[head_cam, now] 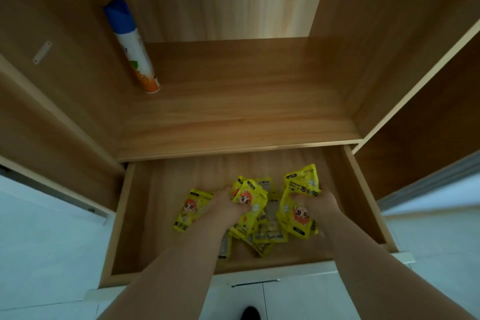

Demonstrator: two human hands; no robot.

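The yellow packets (267,231) lie in a loose heap on the floor of the drawer (122,215), right of its middle and nearer the front edge than the back. Your left hand (226,205) is curled round a small bunch at the heap's left side. Your right hand (315,202) clutches another bunch at its right side, with one packet sticking up above the fingers. You hold them in fistfuls, I judge, because they are flat, slippery and many, and a handful is quicker than picking them one by one. The hands are apart, with the middle of the heap between them. A single packet (192,209) lies flat just left of your left wrist, apart from the heap, so it will likely need its own reach.

The drawer stands well out, its side walls and front lip rising around the heap. The right wall is near your right forearm, and the left wall is well apart from your left hand. Lift straight up and you should pass over the front lip. At the drawer's back the front edge of the shelf (233,112) overhangs, so there is little lifting room there. On the shelf a spray can (132,47) stands on its base near the rear left corner, well apart from your hands. The board runs wide to the can's right.
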